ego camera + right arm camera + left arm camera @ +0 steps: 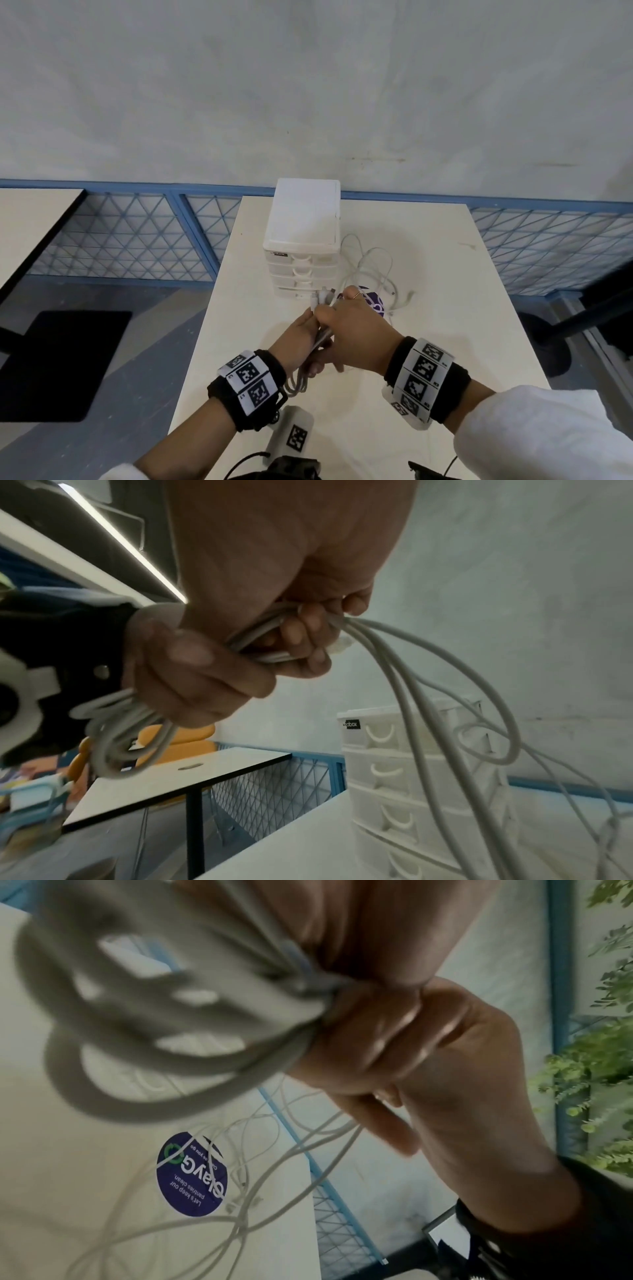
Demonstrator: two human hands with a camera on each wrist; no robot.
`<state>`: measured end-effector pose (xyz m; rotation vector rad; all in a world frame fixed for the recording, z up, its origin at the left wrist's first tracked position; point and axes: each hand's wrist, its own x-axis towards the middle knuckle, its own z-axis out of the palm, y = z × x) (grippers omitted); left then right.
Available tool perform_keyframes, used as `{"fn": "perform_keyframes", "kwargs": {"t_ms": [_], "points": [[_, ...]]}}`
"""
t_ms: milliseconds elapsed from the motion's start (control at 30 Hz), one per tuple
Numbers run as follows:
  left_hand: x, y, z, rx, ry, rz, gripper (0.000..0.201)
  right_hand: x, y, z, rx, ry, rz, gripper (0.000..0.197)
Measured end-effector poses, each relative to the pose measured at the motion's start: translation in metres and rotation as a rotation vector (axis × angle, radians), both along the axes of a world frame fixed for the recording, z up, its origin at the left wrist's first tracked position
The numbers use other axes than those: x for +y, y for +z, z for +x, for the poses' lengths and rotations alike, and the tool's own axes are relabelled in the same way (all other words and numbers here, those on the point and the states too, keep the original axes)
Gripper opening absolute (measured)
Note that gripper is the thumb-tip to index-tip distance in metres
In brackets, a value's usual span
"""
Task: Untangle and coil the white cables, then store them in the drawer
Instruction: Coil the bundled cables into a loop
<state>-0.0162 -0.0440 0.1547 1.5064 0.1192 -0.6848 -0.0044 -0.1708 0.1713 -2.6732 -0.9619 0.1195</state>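
Both hands meet over the table, just in front of the white drawer unit. My left hand grips a coiled bundle of white cables, and its loops hang down by the wrist. My right hand is curled round the same bundle, with the plug ends sticking out past the fingers. In the right wrist view several strands run from my right hand's fingers down to the table. The rest of the cable lies loose and tangled to the right of the drawers. All drawers look closed.
A round purple sticker lies on the white table under the loose cables. A second table stands to the left across a gap. A blue mesh railing runs behind both tables.
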Motion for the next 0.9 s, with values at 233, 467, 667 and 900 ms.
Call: {"fn": "perform_keyframes", "kwargs": {"t_ms": [233, 467, 667, 900], "points": [[0.013, -0.002, 0.005, 0.038, 0.014, 0.047, 0.042, -0.021, 0.005, 0.017, 0.445, 0.028, 0.326, 0.059], [0.053, -0.002, -0.003, 0.084, -0.073, -0.005, 0.039, -0.077, 0.01, 0.058, 0.278, -0.147, 0.273, 0.023], [0.065, -0.005, 0.0, 0.017, 0.175, -0.064, 0.03, -0.073, 0.002, 0.06, 0.18, -0.228, 0.277, 0.018], [0.024, -0.007, 0.018, -0.079, 0.472, -0.231, 0.029, -0.017, -0.027, 0.02, 0.395, -0.369, 0.515, 0.035]]}}
